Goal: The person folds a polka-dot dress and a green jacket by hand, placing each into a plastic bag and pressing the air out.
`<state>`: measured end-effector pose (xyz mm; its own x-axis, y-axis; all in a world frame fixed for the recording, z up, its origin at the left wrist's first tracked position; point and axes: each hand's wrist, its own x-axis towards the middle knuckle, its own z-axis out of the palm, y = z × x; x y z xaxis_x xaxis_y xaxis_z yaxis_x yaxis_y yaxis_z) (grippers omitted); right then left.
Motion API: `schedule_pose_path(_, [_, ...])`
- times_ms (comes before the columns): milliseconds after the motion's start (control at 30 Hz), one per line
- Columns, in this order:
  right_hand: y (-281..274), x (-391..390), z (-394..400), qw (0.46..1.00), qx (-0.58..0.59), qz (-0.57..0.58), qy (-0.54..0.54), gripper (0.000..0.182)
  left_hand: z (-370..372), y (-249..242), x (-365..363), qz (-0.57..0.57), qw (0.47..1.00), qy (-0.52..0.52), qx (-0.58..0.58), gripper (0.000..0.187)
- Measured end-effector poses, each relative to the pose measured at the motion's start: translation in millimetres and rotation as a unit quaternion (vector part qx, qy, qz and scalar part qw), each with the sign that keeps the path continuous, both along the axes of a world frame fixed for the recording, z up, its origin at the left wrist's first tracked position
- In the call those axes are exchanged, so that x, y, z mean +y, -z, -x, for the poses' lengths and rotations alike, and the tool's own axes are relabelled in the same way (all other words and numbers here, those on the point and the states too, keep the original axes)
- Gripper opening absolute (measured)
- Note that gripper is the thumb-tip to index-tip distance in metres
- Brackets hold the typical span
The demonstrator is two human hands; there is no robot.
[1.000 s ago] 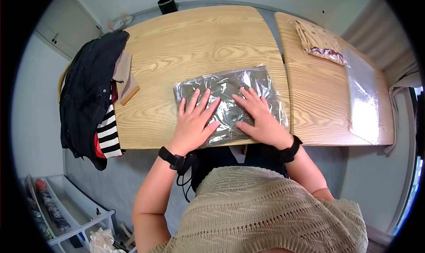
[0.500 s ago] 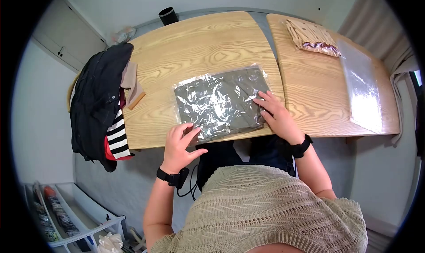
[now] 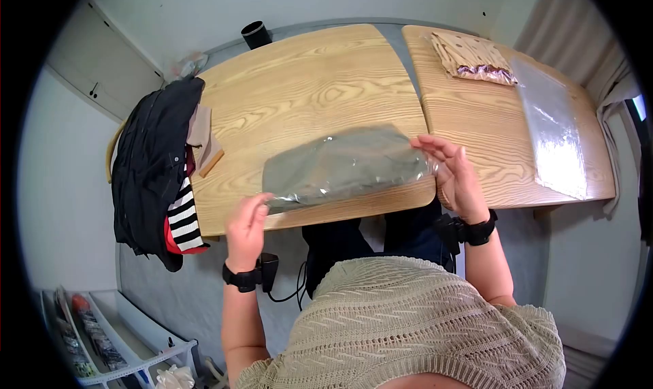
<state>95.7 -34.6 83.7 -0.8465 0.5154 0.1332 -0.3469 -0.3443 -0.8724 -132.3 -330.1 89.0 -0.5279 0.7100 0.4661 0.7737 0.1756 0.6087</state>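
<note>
A folded grey-green garment in a clear plastic bag [image 3: 343, 164] is tilted over the near part of the wooden table, its near side raised. My left hand [image 3: 245, 231] pinches the bag's near left corner between thumb and fingers. At the other end, my right hand [image 3: 457, 174] grips the clear plastic edge, fingers closed on it. The garment's surface is slightly smeared by motion, and its underside is hidden.
Dark clothes [image 3: 153, 171] are heaped at the table's left edge, with a striped knit [image 3: 183, 215] under them. On the right table [image 3: 476, 137] lie a packed tan garment [image 3: 473, 57] and flat clear plastic bags [image 3: 554, 130]. A white divided bin [image 3: 136, 328] stands lower left.
The bagged garment was lying flat under my hands; now its near side is lifted and tilted. My hands have moved apart and closed on its two ends.
</note>
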Motion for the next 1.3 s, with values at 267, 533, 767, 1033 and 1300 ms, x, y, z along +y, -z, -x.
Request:
schedule_pose_path(267, [-15.6, 18.8, 57.2, 0.881, -0.165, -0.429, 0.113, 0.060, 53.5, -32.0, 30.6, -0.113, 0.972, -0.063, -0.196, 0.030])
schedule_pose_path(533, [8.4, 38.8, 92.3, 0.892, -0.231, -0.366, 0.128, 0.037, 78.3, 56.1, 33.7, -0.059, 0.927, 0.069, -0.364, 0.050])
schedule_pose_path(767, [6.4, 18.3, 75.3, 0.862, -0.259, -0.404, 0.162, 0.028, 60.0, 48.1, 41.6, -0.082, 0.963, -0.037, -0.256, 0.017])
schedule_pose_path(1033, [10.7, 5.0, 28.6, 0.870, -0.313, -0.336, 0.178, 0.031, 5.9, 16.2, 36.7, 0.070, 0.931, -0.028, -0.358, 0.019])
schedule_pose_path(1300, [5.8, -34.7, 18.8, 0.676, -0.264, -0.604, 0.330, 0.040, -31.0, 4.9, 41.1, 0.126, 0.968, -0.216, -0.025, 0.038])
